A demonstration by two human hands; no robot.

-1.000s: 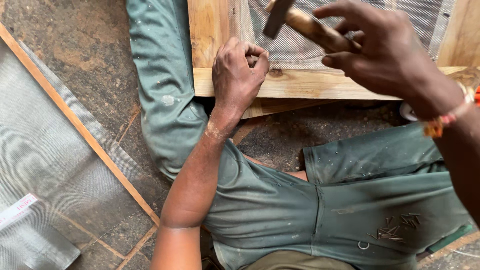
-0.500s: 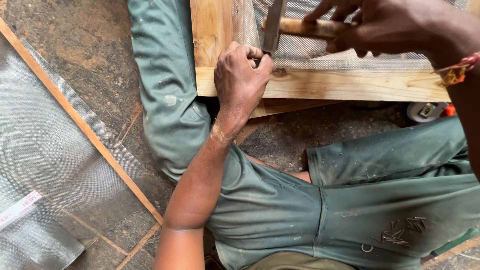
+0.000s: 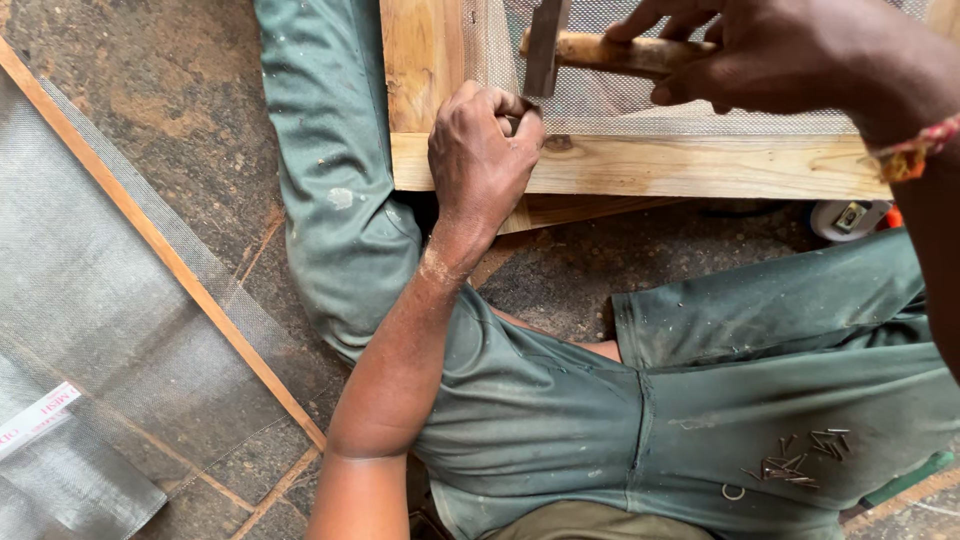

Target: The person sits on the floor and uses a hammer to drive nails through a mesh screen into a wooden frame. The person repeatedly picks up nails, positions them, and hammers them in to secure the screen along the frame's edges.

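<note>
The left hand rests on the corner of a pale wooden frame, its fingers curled into a tight pinch at the frame's inner edge; whatever it pinches (a small nail, perhaps) is hidden behind the knuckles and cannot be made out. Just above those fingertips hangs the dark metal head of a hammer, nearly touching them, its top cut off by the picture's upper edge. The right hand has its grip closed around the hammer's wooden handle, which shows only as a short stretch between head and fingers; the wrist wears a coloured thread band, and the forearm runs out of view at the right. Fine grey wire mesh is stretched across the frame behind the hammer, though how far it extends is lost past the top edge. The frame lies over the person's green-trousered legs, on a rough stone floor. A small heap of nails sits on the right thigh. To the left, another sheet of mesh with a thin wooden strip along it lies on the floor, partly cropped. A white object peeks from under the frame, mostly hidden.
</note>
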